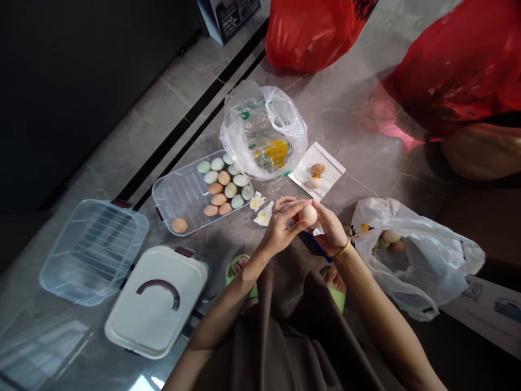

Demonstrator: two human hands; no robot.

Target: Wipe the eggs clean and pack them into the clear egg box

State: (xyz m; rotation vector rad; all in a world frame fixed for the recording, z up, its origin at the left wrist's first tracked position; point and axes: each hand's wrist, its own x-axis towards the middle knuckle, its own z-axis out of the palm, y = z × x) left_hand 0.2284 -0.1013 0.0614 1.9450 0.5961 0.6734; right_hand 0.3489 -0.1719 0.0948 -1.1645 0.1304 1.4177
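Observation:
Both of my hands are closed around a pale egg [308, 215] in front of my knees. My left hand [280, 225] curls over it from the left, fingertips on its top. My right hand [332, 231] cups it from the other side, with a bit of white tissue [318, 231] under it. Ahead to the left, a clear plastic box [183, 193] holds several brown and pale green eggs. Two crumpled, yellow-stained tissues [264, 214] lie beside that box. Past my hands, two cracked-looking eggs [316, 175] with yolk rest on a white sheet [328, 157].
A clear bag with spilled yolk [277, 153] stands ahead. To the right, a white plastic bag [423, 260] holds several eggs. A second clear box [93, 250] and a white handled lid [152, 320] are at left. Red bags [313, 32] sit at the back.

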